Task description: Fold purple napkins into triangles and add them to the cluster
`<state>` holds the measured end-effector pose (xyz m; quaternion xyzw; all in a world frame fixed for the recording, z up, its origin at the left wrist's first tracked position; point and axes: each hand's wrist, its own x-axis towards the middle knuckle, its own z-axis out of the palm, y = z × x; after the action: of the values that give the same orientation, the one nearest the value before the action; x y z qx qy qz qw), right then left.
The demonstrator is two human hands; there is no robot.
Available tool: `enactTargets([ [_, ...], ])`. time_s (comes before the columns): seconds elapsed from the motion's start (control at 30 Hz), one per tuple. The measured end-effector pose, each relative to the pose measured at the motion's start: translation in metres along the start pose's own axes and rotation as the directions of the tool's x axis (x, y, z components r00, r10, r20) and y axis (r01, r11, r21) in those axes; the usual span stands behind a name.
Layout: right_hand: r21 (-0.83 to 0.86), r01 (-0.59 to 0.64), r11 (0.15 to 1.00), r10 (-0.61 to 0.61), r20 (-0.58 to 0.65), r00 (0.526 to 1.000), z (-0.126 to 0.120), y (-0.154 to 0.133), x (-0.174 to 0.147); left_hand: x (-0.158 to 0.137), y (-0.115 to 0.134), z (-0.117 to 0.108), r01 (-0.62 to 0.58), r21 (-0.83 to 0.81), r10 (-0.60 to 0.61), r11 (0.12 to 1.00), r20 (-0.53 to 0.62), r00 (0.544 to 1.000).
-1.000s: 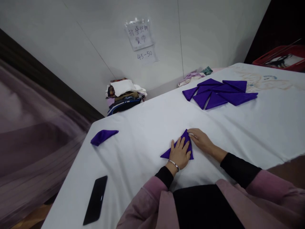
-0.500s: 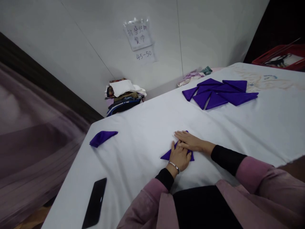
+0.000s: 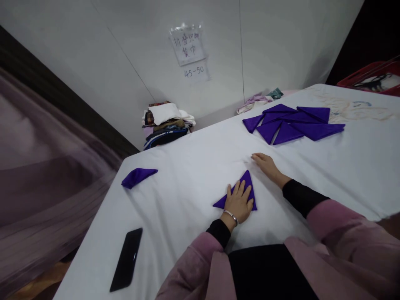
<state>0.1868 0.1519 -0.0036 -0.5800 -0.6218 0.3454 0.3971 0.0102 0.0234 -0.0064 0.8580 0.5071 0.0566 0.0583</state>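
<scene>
A purple cloth napkin (image 3: 248, 179), folded into a triangle, lies flat on the white-covered table (image 3: 187, 233). Spread across its middle and lower part is my left hand (image 3: 239, 204), palm down with fingers apart. My right hand (image 3: 267, 164) is off the cloth, just up and to the right of the triangle's top point. Its fingers are extended and I see nothing in them. Several more purple folded napkins (image 3: 290, 123) lie overlapping at the back right. Another purple folded napkin (image 3: 139, 177) sits alone near the table's left edge.
A black phone (image 3: 126, 258) lies at the front left. Beyond the table's back edge is a stack of folded clothes (image 3: 167, 125), with more fabric (image 3: 256, 102) farther right. A red basket (image 3: 359, 75) stands at the far right. Handwritten paper signs (image 3: 189, 50) hang on the wall.
My right hand has lifted off the folded napkin and moved up and to the right, uncovering its top point. My left hand stays pressed on it. The view has shifted slightly.
</scene>
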Motion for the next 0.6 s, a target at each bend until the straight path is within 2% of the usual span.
enactTargets([
  [0.03, -0.003, -0.076, 0.997, 0.076, -0.001, 0.997, -0.005, 0.002, -0.005, 0.000, 0.000, 0.001, -0.001, 0.003, 0.001, 1.000, -0.003, 1.000],
  [0.1, -0.026, -0.181, 0.983, 0.183, 0.127, 0.975, -0.009, 0.004, -0.017, 0.000, 0.000, 0.001, -0.003, 0.007, 0.003, 1.000, -0.012, 1.000],
  [0.17, -0.053, -0.231, 0.972, 0.237, 0.254, 0.938, -0.006, 0.002, -0.030, 0.000, 0.000, 0.002, 0.000, 0.011, 0.001, 1.000, -0.021, 1.000],
  [0.23, -0.093, -0.233, 0.968, 0.250, 0.298, 0.921, 0.000, -0.003, -0.036, 0.000, 0.000, 0.003, 0.002, 0.016, -0.002, 1.000, -0.026, 1.000],
  [0.33, -0.242, -0.147, 0.959, 0.218, 0.300, 0.929, 0.009, -0.011, -0.032, 0.000, 0.000, 0.002, 0.000, 0.026, 0.001, 1.000, -0.026, 1.000],
  [0.43, -0.444, -0.006, 0.896, 0.146, 0.282, 0.948, 0.014, -0.016, -0.021, 0.000, 0.001, 0.001, -0.005, 0.036, 0.007, 0.999, -0.037, 0.999],
  [0.6, -0.595, 0.071, 0.801, 0.089, 0.236, 0.968, 0.015, -0.016, -0.022, -0.001, 0.003, 0.000, -0.006, 0.022, 0.007, 1.000, -0.042, 0.999],
])
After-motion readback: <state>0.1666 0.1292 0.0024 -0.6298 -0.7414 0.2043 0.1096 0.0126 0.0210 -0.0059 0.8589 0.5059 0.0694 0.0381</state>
